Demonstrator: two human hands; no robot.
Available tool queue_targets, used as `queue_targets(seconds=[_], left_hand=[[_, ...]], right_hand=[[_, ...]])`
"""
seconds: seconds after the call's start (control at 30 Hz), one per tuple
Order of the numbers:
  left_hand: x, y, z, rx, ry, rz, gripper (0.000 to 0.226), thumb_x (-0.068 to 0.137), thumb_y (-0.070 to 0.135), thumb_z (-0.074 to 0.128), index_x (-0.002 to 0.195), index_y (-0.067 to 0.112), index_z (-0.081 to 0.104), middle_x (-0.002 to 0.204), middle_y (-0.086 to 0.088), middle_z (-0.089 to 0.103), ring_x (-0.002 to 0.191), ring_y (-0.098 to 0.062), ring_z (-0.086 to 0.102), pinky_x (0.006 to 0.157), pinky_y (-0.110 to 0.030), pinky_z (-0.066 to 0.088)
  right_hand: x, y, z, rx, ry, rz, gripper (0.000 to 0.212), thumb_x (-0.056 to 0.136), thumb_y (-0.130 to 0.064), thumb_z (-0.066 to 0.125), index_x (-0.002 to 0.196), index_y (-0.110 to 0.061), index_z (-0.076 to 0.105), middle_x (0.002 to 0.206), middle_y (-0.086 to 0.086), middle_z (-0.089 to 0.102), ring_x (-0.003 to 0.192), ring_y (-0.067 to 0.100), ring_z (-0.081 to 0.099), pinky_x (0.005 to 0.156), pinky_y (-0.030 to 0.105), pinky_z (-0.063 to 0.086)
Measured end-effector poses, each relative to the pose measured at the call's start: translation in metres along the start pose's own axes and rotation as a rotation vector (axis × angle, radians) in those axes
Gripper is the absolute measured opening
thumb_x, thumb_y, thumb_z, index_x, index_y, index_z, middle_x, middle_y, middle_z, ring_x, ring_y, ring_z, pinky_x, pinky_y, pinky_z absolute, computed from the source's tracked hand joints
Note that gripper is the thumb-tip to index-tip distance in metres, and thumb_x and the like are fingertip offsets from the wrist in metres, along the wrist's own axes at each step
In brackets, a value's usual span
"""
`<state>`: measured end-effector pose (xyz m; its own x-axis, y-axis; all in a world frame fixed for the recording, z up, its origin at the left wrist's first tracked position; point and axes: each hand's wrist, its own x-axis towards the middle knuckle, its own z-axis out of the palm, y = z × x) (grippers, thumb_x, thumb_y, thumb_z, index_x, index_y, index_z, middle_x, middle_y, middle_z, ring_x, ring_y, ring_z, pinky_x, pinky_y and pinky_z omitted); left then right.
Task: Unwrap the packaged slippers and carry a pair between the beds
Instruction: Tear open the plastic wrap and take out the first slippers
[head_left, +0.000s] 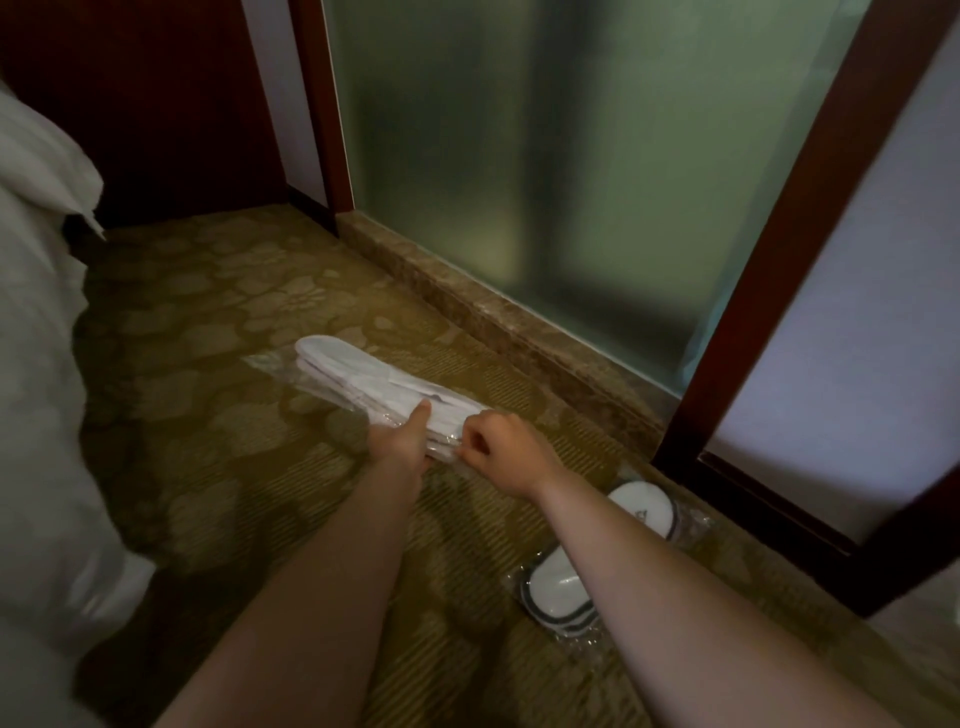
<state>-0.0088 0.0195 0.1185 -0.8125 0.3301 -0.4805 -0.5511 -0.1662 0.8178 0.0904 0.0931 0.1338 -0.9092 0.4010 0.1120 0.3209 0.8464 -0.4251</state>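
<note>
Both hands on a wrapped pair of white slippers (363, 384) held above the carpet (218, 374), partway between the bed (36, 364) and the glass door (571, 156). Left hand (402, 439) grips its near end, thumb on top. Right hand (506, 449) pinches the clear wrapper (275, 366) at that end. Second wrapped pair (566, 574) on the carpet near the door frame (769, 291), under the right forearm.

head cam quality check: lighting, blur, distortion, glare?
Head view: dim and warm-tinted; door frame bows from wide-angle distortion; white bedding at left edge smeared soft; clear wrap on the held slippers glints faintly; left hand and right hand slightly soft; frosted glass shows only blurry shapes.
</note>
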Motion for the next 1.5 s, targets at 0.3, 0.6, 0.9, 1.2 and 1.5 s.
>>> queue_targets(seconds=[0.3, 0.6, 0.9, 1.2, 1.5], left_hand=[[0.002, 0.01, -0.007, -0.057, 0.031, -0.037, 0.068, 0.087, 0.012, 0.065, 0.145, 0.016, 0.031, 0.14, -0.016, 0.05, 0.123, -0.035, 0.053, 0.094, -0.046, 0.051], [0.006, 0.016, -0.02, -0.002, 0.06, -0.059, 0.069, 0.088, 0.016, 0.064, 0.147, 0.018, 0.029, 0.139, -0.014, 0.052, 0.119, -0.03, 0.058, 0.074, -0.034, 0.05], [0.016, 0.012, -0.026, 0.201, -0.072, -0.059, 0.064, 0.083, 0.02, 0.069, 0.14, 0.014, 0.042, 0.134, -0.012, 0.057, 0.117, -0.033, 0.058, 0.089, -0.045, 0.054], [0.008, 0.011, -0.018, 0.229, -0.212, -0.112, 0.055, 0.087, 0.019, 0.064, 0.138, 0.014, 0.044, 0.133, -0.011, 0.059, 0.109, -0.027, 0.062, 0.059, -0.034, 0.053], [0.015, 0.021, -0.031, 0.121, -0.141, -0.138, 0.054, 0.086, 0.023, 0.066, 0.136, 0.016, 0.046, 0.128, -0.01, 0.061, 0.104, -0.027, 0.063, 0.062, -0.037, 0.055]], right_hand=[[-0.011, 0.027, -0.008, 0.317, 0.144, 0.273, 0.022, 0.093, -0.024, 0.054, 0.072, -0.017, 0.054, 0.071, -0.002, 0.058, 0.067, 0.015, 0.053, 0.056, 0.026, 0.037], [-0.009, 0.028, -0.005, 0.465, 0.129, 0.38, 0.034, 0.096, -0.027, 0.049, 0.065, -0.013, 0.05, 0.06, -0.001, 0.05, 0.065, 0.018, 0.049, 0.062, 0.027, 0.035], [-0.01, 0.036, -0.002, 0.591, 0.001, 0.478, 0.035, 0.092, -0.04, 0.052, 0.074, -0.01, 0.057, 0.072, 0.009, 0.055, 0.068, 0.019, 0.051, 0.066, 0.03, 0.039], [-0.01, 0.037, 0.0, 0.539, -0.095, 0.447, 0.033, 0.091, -0.018, 0.058, 0.057, -0.017, 0.056, 0.061, 0.002, 0.056, 0.06, 0.013, 0.051, 0.069, 0.028, 0.044], [-0.01, 0.044, -0.002, 0.663, 0.017, 0.524, 0.036, 0.091, -0.014, 0.057, 0.055, -0.015, 0.056, 0.051, -0.001, 0.057, 0.052, 0.011, 0.051, 0.058, 0.024, 0.042]])
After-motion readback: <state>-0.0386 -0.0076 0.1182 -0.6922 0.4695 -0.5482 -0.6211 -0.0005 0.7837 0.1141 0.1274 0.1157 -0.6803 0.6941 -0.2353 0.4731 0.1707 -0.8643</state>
